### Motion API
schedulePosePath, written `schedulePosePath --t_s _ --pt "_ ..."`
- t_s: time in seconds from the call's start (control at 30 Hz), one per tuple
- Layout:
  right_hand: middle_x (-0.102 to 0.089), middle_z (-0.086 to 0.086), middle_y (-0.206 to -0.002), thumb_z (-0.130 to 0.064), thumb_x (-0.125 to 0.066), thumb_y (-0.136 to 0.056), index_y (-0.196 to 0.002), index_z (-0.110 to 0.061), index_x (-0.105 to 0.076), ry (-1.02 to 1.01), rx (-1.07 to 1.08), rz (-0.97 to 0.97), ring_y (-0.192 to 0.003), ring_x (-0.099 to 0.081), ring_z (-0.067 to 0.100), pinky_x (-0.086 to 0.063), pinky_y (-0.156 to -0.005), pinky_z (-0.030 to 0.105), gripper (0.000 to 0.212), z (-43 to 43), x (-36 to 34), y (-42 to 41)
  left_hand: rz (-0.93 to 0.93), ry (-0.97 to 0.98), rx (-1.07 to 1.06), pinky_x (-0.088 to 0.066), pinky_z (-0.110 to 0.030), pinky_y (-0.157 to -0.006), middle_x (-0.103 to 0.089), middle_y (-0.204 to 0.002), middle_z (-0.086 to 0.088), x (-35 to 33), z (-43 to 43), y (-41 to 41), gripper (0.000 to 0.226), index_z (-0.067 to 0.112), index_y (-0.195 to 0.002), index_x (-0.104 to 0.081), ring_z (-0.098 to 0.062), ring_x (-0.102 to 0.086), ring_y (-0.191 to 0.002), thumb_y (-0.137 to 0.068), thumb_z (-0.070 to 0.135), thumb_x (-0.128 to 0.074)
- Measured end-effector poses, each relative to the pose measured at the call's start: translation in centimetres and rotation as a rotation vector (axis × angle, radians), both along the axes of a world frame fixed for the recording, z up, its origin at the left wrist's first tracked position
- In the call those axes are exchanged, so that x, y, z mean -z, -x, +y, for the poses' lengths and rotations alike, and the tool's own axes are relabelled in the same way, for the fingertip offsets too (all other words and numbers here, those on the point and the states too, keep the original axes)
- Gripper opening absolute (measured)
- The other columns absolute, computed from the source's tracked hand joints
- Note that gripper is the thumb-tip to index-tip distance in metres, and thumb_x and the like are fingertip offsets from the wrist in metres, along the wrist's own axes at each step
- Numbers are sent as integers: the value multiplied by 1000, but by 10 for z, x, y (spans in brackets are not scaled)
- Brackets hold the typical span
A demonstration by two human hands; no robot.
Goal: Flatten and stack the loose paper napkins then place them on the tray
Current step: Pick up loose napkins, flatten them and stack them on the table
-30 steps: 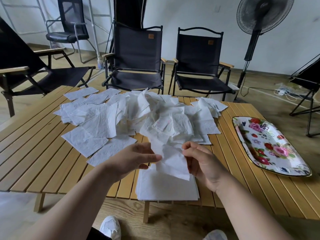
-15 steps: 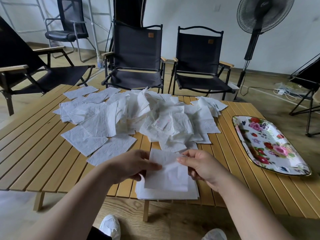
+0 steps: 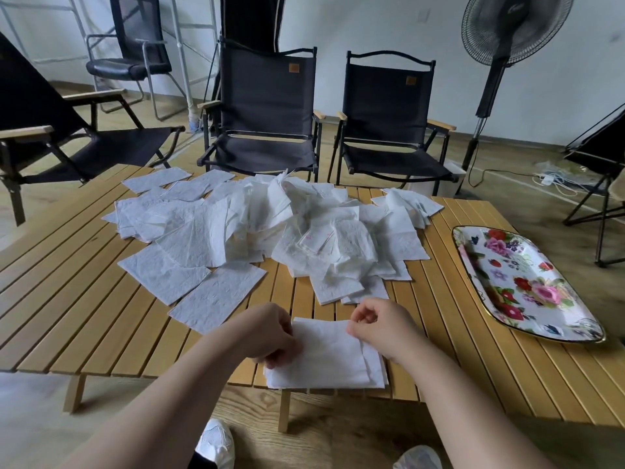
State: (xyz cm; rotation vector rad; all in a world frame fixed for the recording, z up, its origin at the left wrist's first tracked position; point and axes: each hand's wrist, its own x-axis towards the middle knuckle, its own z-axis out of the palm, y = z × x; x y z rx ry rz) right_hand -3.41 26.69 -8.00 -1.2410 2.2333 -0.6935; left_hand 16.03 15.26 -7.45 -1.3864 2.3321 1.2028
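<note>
A flat stack of white napkins [image 3: 329, 370] lies at the near edge of the wooden slat table [image 3: 84, 319]. A single napkin [image 3: 326, 340] lies on top of it. My left hand [image 3: 270, 336] pinches that napkin's left edge, and my right hand [image 3: 382, 330] pinches its upper right corner. Behind them a big loose pile of white napkins [image 3: 270, 231] covers the middle of the table, some crumpled, some flat. The floral tray [image 3: 527, 282] sits on the right side of the table with nothing on it.
Two black folding chairs [image 3: 267, 110] stand behind the table, another at the left. A standing fan [image 3: 500, 62] and floor cables are at the back right. My shoes [image 3: 216, 445] show under the table's near edge.
Both hands have lowered the held napkin from the air down onto the near stack, and it now lies spread flat there.
</note>
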Motion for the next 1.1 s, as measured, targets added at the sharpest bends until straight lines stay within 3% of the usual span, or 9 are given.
schedulePosePath --t_s 0.17,0.3,0.4,0.5,0.6,0.67,0.83,0.97,1.1 --pt "-64 -8 -89 -29 -74 -88 -91 -27 -66 -27 -20 31 -81 -60 8 -43 -62 19 8 1 1 0 13 -7 -18 -43 -19 -40 -68 -57 -3 3 -2 2 13 12 -94 -65 -14 -58 -44 -92 25 -67" --pt "-61 -7 -88 -31 -74 -88 -100 -27 -64 4 20 94 -77 -58 7 -39 -59 18 16 -7 -1 -5 42 72 2 -41 -16 -42 -72 -65 3 -4 -9 -10 18 13 -97 -67 -6 -59 -44 -93 31 -66" --pt "-60 -11 -90 -25 -73 -88 -105 -24 -66 167 47 100 -79 -56 6 -42 -63 20 18 -25 -5 -18 129 158 -173 -54 -26 -56 -74 -77 2 -11 -30 -35 15 17 -92 -68 -10 -63 -60 -91 32 -69" --pt "-62 -12 -107 -17 -68 -91 -116 -26 -65 225 -42 79 -96 -59 11 -49 -79 24 26 -51 -4 -49 110 257 -372 -59 -41 -80 -72 -99 -3 -10 -52 -63 24 21 -104 -65 -20 -68 -84 -86 33 -74" --pt "-58 -6 -134 -12 -59 -96 -137 -28 -56 184 -188 87 -126 -53 15 -45 -102 28 44 -78 0 -80 -117 317 -302 -54 -40 -92 -58 -126 -5 -7 -56 -73 56 24 -125 -57 -25 -59 -107 -77 41 -81" --pt "-50 -2 -148 -9 -52 -98 -146 -30 -48 135 -265 105 -138 -43 18 -38 -111 33 52 -94 0 -93 -209 311 -230 -53 -39 -94 -46 -129 -2 -2 -55 -76 58 28 -125 -55 -24 -51 -110 -75 40 -83" --pt "-38 -7 -156 -22 -51 -101 -152 -31 -40 -18 -401 244 -144 -30 19 -28 -115 35 53 -123 10 -101 -96 411 -189 -52 -34 -88 -50 -113 3 6 -59 -88 18 30 -106 -65 -18 -50 -101 -89 37 -68" --pt "-56 -10 -124 -29 -53 -99 -113 -30 -66 63 -323 330 -120 -44 17 -36 -95 35 19 -126 19 -100 64 418 -236 -52 -27 -72 -59 -104 3 3 -57 -94 5 25 -97 -65 -15 -57 -88 -93 28 -63" --pt "-60 -9 -107 -25 -54 -99 -100 -25 -63 136 -328 224 -104 -53 16 -47 -89 37 9 -113 13 -92 310 366 -391 -43 -24 -54 -66 -90 -1 -4 -55 -93 5 21 -98 -62 -13 -58 -68 -97 21 -57"
